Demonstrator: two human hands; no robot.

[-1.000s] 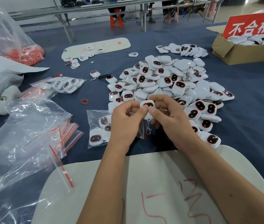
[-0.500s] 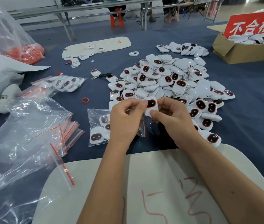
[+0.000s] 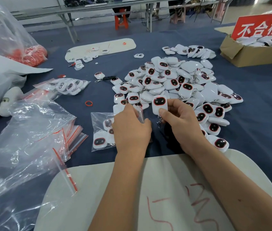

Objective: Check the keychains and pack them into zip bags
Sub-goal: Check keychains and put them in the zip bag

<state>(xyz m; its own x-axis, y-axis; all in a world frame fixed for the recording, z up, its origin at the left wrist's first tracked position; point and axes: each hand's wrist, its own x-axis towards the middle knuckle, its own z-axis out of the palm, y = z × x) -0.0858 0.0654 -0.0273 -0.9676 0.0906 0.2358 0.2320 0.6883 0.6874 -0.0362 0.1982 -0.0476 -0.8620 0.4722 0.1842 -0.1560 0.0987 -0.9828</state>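
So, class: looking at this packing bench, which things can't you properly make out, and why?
- Red sign, head view: cut off by the right edge.
- Zip bag contents: partly hidden behind the left hand.
- Keychain clip: mostly hidden by the right hand.
- Cardboard box: cut off by the right edge.

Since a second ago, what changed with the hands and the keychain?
The left hand let go of the keychain and now pinches the zip bag at its mouth. The right hand alone holds the keychain, face up. The pile stayed put.
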